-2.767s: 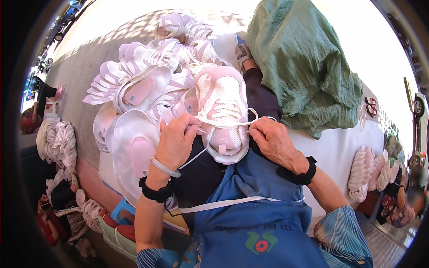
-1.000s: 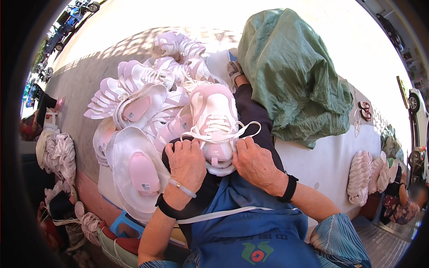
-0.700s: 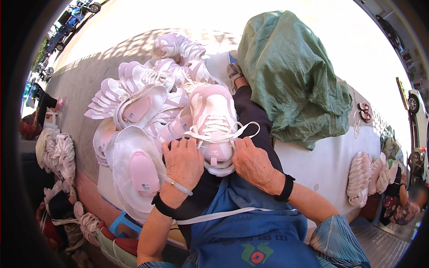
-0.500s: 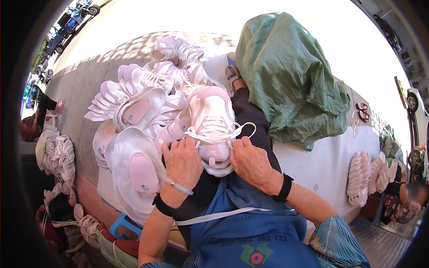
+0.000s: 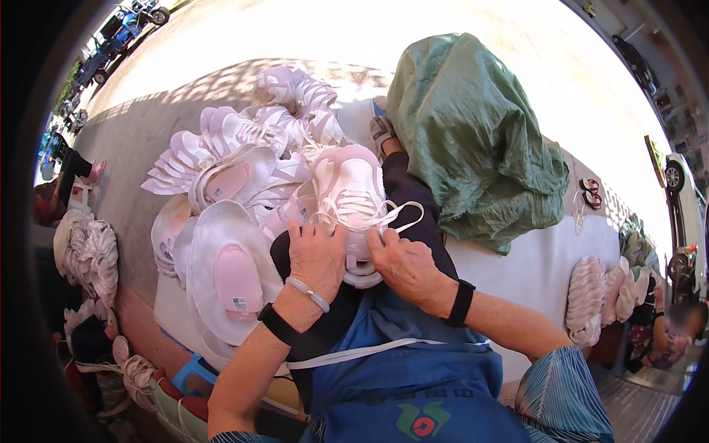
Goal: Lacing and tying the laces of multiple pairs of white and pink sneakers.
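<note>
A pink-and-white sneaker upper (image 5: 347,177) rests on my lap with its toe pointing away. White laces cross its front, and a loose shoelace (image 5: 413,204) loops out to the right. My left hand (image 5: 317,258) is closed at the left side of the tongue, with its fingertips at the lacing. On the other side my right hand (image 5: 405,266) pinches the shoelace near the top of the tongue. The fingertips partly cover the tongue and the lace ends. I wear a blue apron (image 5: 413,384) with a white tie string across it.
Left of my legs lies a heap of similar pink-and-white uppers (image 5: 221,136). Nearer are pale translucent pieces with pink pads (image 5: 239,277). A green cloth sack (image 5: 473,140) stands ahead right. More bundles (image 5: 587,299) and a seated person (image 5: 668,340) are far right.
My left hand has moved right and slightly up, over the tongue. My right hand has shifted a little left, closer to the left hand. The upper stays on my lap.
</note>
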A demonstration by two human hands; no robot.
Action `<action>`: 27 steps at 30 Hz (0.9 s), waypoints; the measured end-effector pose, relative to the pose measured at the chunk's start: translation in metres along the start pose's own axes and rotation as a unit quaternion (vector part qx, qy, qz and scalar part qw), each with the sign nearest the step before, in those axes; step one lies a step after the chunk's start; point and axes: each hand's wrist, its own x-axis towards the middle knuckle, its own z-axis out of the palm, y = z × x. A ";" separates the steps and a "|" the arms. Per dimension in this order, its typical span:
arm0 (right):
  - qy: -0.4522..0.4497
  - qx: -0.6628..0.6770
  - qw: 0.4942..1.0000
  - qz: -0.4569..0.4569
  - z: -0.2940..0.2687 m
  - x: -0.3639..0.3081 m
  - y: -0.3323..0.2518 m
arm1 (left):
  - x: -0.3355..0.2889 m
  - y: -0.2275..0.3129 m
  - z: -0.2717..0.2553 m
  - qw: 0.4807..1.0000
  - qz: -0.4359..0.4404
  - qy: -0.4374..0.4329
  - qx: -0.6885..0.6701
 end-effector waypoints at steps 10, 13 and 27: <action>0.015 -0.037 0.988 -0.150 -0.006 0.022 0.012 | 0.008 -0.009 -0.003 0.996 0.036 0.076 -0.007; 0.065 0.243 0.967 -0.042 -0.018 0.035 0.002 | 0.013 -0.016 -0.006 0.991 0.056 0.083 -0.092; 0.037 0.678 0.685 0.263 -0.012 0.075 0.044 | 0.085 -0.029 0.001 0.885 -0.184 -0.057 -0.423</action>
